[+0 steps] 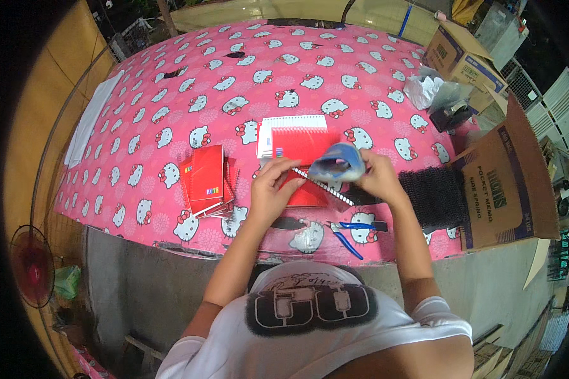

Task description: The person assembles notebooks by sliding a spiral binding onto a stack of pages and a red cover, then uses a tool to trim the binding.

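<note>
A small red notebook (pixel 308 194) with a white punched edge lies in front of me, its edge pinched by my left hand (pixel 275 187). Across from it my right hand (pixel 379 175) is closed, fingers partly hidden, against a hollow blue-and-whitish object (pixel 337 163) whose kind I cannot make out. What those fingers grip is unclear. Just beyond lie a red cover sheet (pixel 300 144) and a white punched pad (pixel 284 124). Blue-handled pliers (pixel 348 239) rest near the table's front edge, below my right hand.
Left of my hands sits a pile of red notebooks (pixel 207 180). Black spiral coils (pixel 433 197) spill beside an open cardboard box (pixel 502 183) at right. Farther back are another carton (pixel 464 57) and crumpled plastic (pixel 422 90). Pink patterned cloth (pixel 227 82) covers the table.
</note>
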The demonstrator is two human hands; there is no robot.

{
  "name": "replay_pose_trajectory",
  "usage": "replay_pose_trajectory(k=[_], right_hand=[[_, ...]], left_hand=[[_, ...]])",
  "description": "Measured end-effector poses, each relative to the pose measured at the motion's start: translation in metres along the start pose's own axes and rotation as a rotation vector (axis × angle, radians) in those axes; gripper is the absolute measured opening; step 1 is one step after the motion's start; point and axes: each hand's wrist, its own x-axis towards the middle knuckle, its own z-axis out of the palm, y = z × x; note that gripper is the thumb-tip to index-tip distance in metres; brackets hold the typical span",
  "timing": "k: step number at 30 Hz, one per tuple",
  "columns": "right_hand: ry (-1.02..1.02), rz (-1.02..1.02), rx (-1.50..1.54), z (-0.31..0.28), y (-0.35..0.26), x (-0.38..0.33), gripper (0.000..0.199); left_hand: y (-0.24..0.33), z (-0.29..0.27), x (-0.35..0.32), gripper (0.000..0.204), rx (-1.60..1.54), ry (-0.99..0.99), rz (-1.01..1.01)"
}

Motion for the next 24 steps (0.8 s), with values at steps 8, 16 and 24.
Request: replay_pose_trajectory(k=[8, 16, 24], right_hand=[[0.057, 0.055, 0.149, -0.008, -0.011, -0.008, 0.041], [0.295, 0.422, -0.56, -0.021, 0.052, -0.026, 0.037], [0.045, 0.067, -0.614, 0.037, 0.02, -0.135, 0.061]], left_hand=[[-0.012, -0.007, 0.003, 0.035, -0.1, 0.001, -0.064], [-0.003, -0.005, 0.0, 0.022, -0.551, -0.07, -0.212], [0.087, -0.024, -0.006, 0.028, 0.025, 0.323, 0.59]])
